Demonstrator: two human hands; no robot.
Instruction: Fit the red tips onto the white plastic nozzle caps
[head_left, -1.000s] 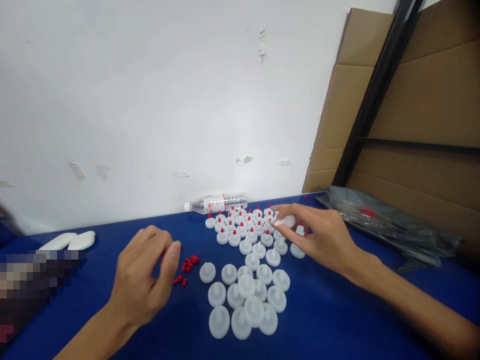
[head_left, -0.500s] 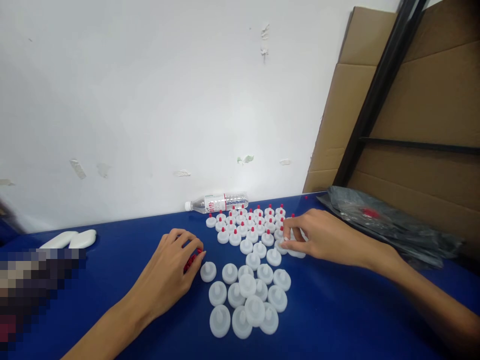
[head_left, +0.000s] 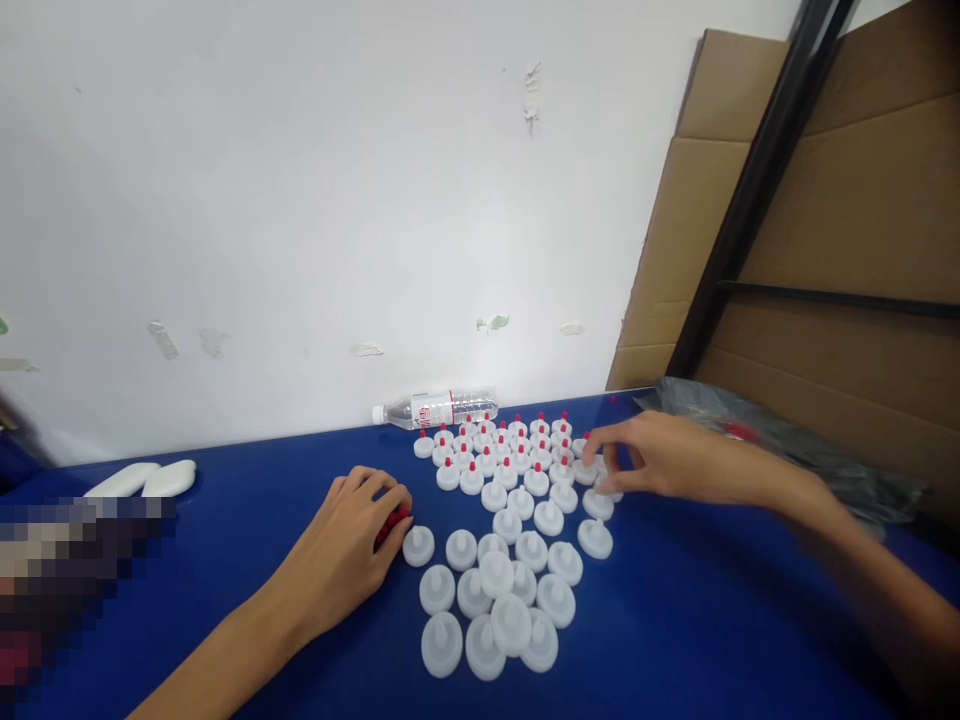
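Note:
My left hand rests on the blue table, curled around several small red tips; part of them is hidden under the fingers. My right hand hovers at the right side of the white nozzle caps, thumb and index finger apart, with no object visible between them. Its fingertips are close to a few uncapped white caps. Toward the wall, many white caps stand with red tips on their nozzles. Nearer to me lie white caps with bare nozzles, some stacked on others.
A clear plastic bottle lies on its side against the white wall. At the right is a grey plastic bag beside cardboard and a black metal frame. Two white rounded objects lie at the left.
My right hand has shifted right, and its thumb and index finger have spread apart. White caps near it now show more. My left hand stays about where it was.

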